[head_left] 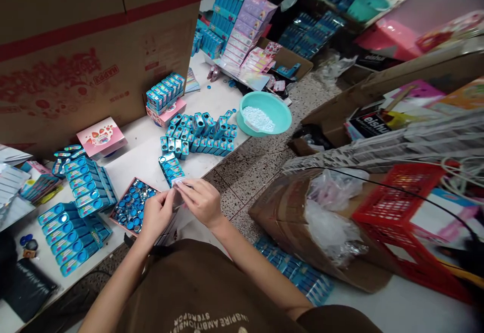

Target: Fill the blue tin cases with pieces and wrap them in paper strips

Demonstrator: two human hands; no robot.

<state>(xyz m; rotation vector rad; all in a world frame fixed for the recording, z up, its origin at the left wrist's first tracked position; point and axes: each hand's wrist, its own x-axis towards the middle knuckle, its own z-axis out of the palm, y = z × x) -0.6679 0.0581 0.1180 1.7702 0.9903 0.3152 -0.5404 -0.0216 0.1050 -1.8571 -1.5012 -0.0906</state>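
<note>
Close together at the table's front edge, my left hand (156, 216) and my right hand (201, 200) have their thumbs and fingertips pinched on something small and whitish. The fingers hide most of it, so I cannot make out its kind. Right behind my fingertips stands a short row of blue tins (171, 167). Beside my left hand sits a shallow pink-edged box (132, 206) full of round blue and silver caps. Farther back, many blue tins with dark round openings (206, 125) stand and lie in a cluster.
A turquoise basin (284, 116) of small white pieces stands at the table's right edge. Stacked capped tins (71, 235) are at the left. A large cardboard carton (94, 30) walls off the back. A red crate (401, 197) and an open carton (280, 209) stand right.
</note>
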